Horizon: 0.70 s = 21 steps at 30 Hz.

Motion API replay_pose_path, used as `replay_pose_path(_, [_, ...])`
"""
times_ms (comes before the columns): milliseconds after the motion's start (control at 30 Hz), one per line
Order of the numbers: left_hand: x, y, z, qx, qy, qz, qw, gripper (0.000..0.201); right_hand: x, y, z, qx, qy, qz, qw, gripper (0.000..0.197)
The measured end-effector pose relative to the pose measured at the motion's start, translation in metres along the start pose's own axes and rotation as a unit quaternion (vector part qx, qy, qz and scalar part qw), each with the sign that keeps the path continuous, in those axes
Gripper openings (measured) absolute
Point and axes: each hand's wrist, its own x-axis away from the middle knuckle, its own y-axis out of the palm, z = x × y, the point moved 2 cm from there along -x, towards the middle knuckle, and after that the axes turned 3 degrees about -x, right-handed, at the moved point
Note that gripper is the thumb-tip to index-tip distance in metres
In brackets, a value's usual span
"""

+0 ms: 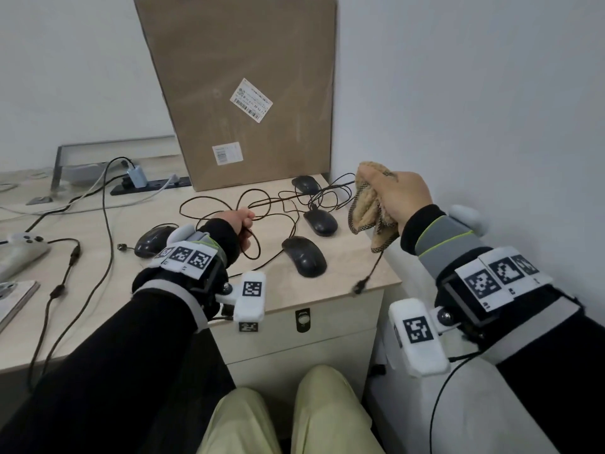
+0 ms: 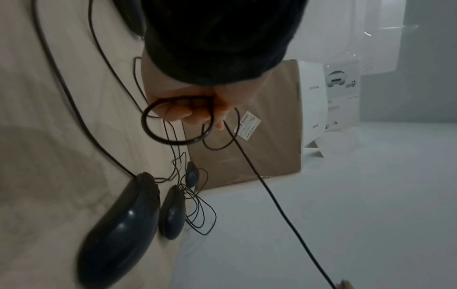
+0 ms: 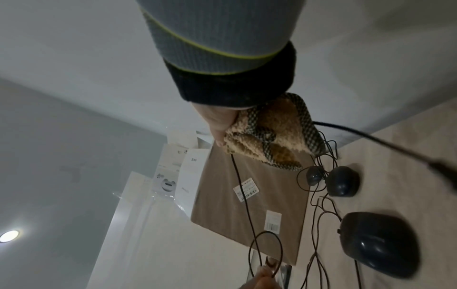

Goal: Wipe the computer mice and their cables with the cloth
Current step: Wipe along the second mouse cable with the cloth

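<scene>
Far left of the head view there's a white game controller on the pale wood desk, with a black power strip and a tangle of grey and black leads behind it toward the upper left. Moving right, a black computer mouse sits on the desk just left of the left hand, partly hidden by the wrist rig. That hand is curled closed around a thin black mouse cable, with a loop of it hanging below the fist; the left wrist view shows the loop gathered in the fingers and one strand running off taut toward the lower right of the frame.

Centre of the frame, a tall brown cardboard box with white shipping labels stands at the back of the desk against the wall. In front of it are three more black mice: one near the desk's front edge, one behind it, and one right up by the box, their cables all looped together.

On the right, the right hand is raised off the desk's right edge, clamped on a bunched tan fluffy cloth with a dark checked border. A cable comes out under the cloth and its plug end dangles by the desk corner
</scene>
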Motion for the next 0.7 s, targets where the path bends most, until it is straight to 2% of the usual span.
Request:
replay_pose_path(67, [0.001, 0.003, -0.001, 0.0, -0.008, 0.012, 1.0, 0.035, -0.003, 0.002, 0.001, 0.001, -0.007, 0.01, 1.0, 0.055])
replay_pose_path(133, [0.007, 0.012, -0.001, 0.001, -0.012, -0.004, 1.0, 0.032, -0.003, 0.008, 0.001, 0.015, -0.02, 0.003, 1.0, 0.055])
replay_pose_path(300, [0.03, 0.053, 0.006, 0.012, -0.019, -0.131, 0.991, 0.043, -0.004, 0.036, 0.003, 0.095, -0.061, -0.033, 0.993, 0.051])
replay_pose_path(433, [0.044, 0.076, 0.013, 0.053, -0.014, -0.235, 0.97, 0.051, 0.001, 0.056, 0.006, 0.152, -0.095, -0.097, 0.979, 0.031])
replay_pose_path(500, [0.046, 0.079, 0.012, 0.043, -0.007, -0.218, 0.975, 0.043, 0.006, 0.06, 0.005, 0.186, -0.114, -0.133, 0.967, 0.025])
replay_pose_path(600, [0.04, 0.072, 0.01, 0.026, 0.012, -0.153, 0.988, 0.036, 0.01, 0.06, 0.008, 0.204, -0.113, -0.154, 0.96, 0.026])
replay_pose_path(700, [0.032, 0.06, 0.01, 0.098, 0.003, -0.08, 0.992, 0.034, 0.012, 0.055, 0.011, 0.187, -0.101, -0.16, 0.964, 0.033])
